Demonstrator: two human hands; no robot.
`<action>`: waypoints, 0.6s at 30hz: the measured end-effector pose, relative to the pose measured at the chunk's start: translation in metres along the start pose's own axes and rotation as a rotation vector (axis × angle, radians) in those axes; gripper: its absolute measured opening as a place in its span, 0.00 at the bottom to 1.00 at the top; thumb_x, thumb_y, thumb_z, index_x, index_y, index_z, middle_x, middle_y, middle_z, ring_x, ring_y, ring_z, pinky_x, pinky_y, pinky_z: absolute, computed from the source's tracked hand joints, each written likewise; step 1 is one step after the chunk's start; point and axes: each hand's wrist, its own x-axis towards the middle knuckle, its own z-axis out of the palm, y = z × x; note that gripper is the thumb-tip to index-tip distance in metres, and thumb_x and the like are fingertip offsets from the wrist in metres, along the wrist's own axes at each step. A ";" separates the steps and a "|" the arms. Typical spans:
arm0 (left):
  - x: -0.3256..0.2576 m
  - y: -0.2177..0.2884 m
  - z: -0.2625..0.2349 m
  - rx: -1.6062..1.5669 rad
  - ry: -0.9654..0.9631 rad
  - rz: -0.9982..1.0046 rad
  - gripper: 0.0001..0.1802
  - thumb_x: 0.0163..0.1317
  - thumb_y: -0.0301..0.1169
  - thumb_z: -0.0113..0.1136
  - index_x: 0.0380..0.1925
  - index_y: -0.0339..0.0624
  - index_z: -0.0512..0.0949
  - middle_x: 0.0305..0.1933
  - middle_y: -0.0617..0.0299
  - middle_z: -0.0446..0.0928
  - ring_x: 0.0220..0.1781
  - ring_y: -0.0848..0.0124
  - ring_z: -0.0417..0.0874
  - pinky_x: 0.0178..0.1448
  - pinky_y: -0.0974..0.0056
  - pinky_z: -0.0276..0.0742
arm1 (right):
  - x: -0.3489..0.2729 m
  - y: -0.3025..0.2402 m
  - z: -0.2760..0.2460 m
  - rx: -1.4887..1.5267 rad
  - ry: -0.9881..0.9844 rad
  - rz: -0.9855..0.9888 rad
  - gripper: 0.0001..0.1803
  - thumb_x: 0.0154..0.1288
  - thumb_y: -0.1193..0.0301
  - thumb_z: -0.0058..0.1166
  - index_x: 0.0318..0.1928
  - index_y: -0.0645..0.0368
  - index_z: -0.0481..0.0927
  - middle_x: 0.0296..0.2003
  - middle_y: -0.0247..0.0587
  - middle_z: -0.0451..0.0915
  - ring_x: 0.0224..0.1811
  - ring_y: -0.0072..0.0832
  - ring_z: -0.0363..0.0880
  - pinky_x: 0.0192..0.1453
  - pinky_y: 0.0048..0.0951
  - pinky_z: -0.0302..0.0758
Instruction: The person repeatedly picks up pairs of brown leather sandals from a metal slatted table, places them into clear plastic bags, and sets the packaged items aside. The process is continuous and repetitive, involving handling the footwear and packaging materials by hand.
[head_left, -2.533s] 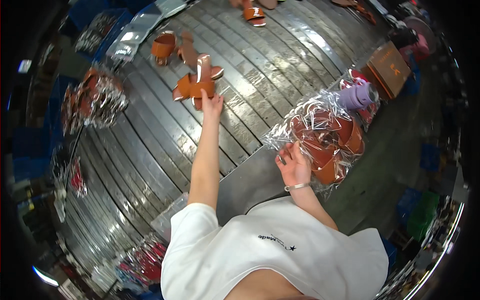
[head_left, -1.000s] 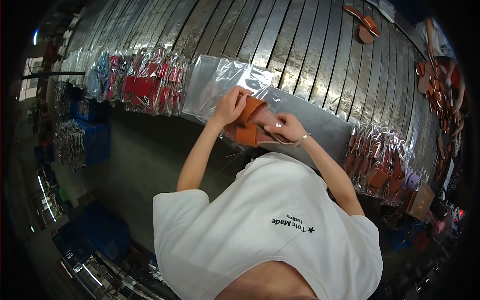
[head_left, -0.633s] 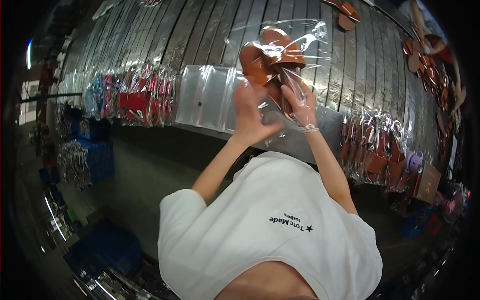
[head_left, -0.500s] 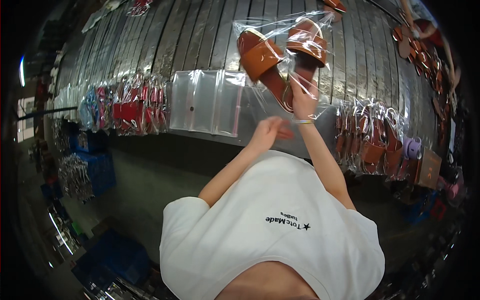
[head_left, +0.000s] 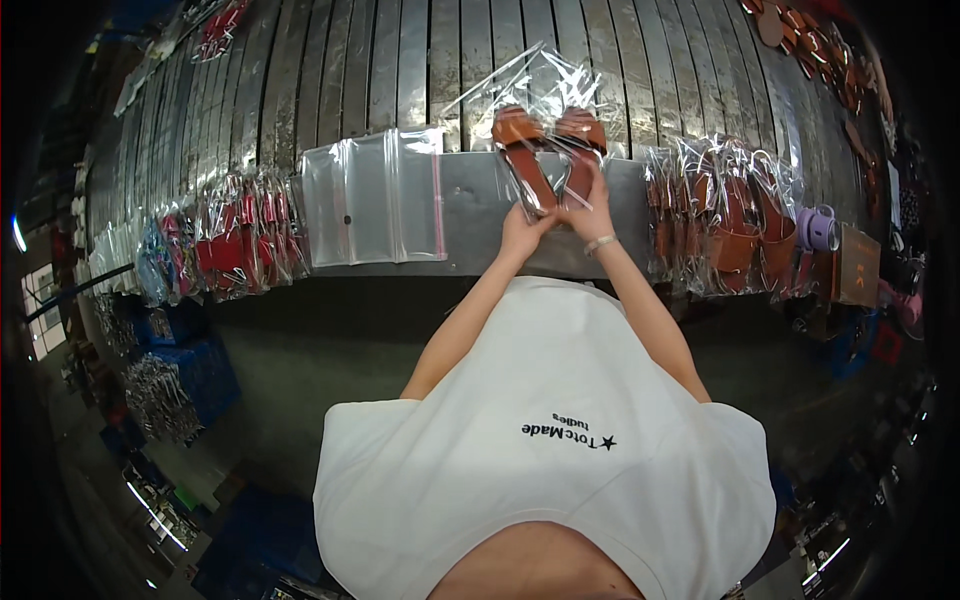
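Note:
A pair of brown slide sandals lies inside a clear plastic bag, toes pointing away from me. My left hand grips the near end of the bagged pair by the left heel. At the right sandal, my right hand is closed round the side and heel through the plastic. The two hands nearly meet at the heels. To the left lies a stack of flat clear bags on the grey ledge.
Bagged red sandals stand in a row at the left. Bagged brown sandals line the right side, beside a lilac roll and a brown box. Slats form the tabletop; loose brown sandals lie far right.
The bagged sandals have come nearer to me and are drawn together. My left hand, free before, has moved up and taken hold of the near end. The view has shifted slightly.

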 end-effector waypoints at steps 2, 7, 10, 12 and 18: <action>0.000 0.006 0.003 -0.080 0.019 -0.091 0.09 0.58 0.25 0.58 0.37 0.33 0.73 0.28 0.56 0.78 0.29 0.71 0.81 0.32 0.70 0.78 | 0.014 0.004 0.000 -0.027 0.026 -0.011 0.44 0.41 0.75 0.63 0.62 0.58 0.57 0.61 0.57 0.56 0.62 0.56 0.56 0.64 0.45 0.61; -0.010 0.013 -0.020 -0.343 0.147 -0.273 0.17 0.63 0.36 0.56 0.40 0.29 0.72 0.32 0.49 0.79 0.32 0.64 0.83 0.32 0.65 0.82 | 0.013 -0.012 0.012 -0.800 0.141 -0.188 0.25 0.48 0.78 0.52 0.51 0.54 0.72 0.57 0.49 0.63 0.60 0.50 0.60 0.62 0.47 0.60; -0.009 0.029 -0.033 -0.001 0.203 -0.165 0.18 0.62 0.37 0.56 0.41 0.29 0.72 0.35 0.51 0.79 0.34 0.63 0.83 0.37 0.63 0.83 | 0.005 -0.005 0.021 -0.864 0.207 -0.231 0.20 0.47 0.76 0.55 0.45 0.52 0.77 0.54 0.46 0.66 0.56 0.42 0.63 0.61 0.44 0.58; 0.005 0.036 -0.045 -0.010 0.170 -0.194 0.16 0.63 0.35 0.54 0.39 0.29 0.73 0.35 0.52 0.79 0.34 0.64 0.84 0.36 0.64 0.83 | 0.008 -0.006 0.025 -0.750 0.105 -0.197 0.19 0.45 0.76 0.55 0.43 0.53 0.77 0.51 0.46 0.67 0.54 0.42 0.65 0.58 0.44 0.59; 0.014 0.032 -0.063 0.159 0.032 -0.134 0.13 0.66 0.30 0.48 0.34 0.28 0.76 0.33 0.50 0.81 0.32 0.67 0.84 0.32 0.69 0.81 | 0.011 0.010 0.043 -0.384 -0.153 -0.209 0.32 0.39 0.72 0.63 0.51 0.57 0.70 0.46 0.52 0.69 0.50 0.49 0.67 0.56 0.43 0.63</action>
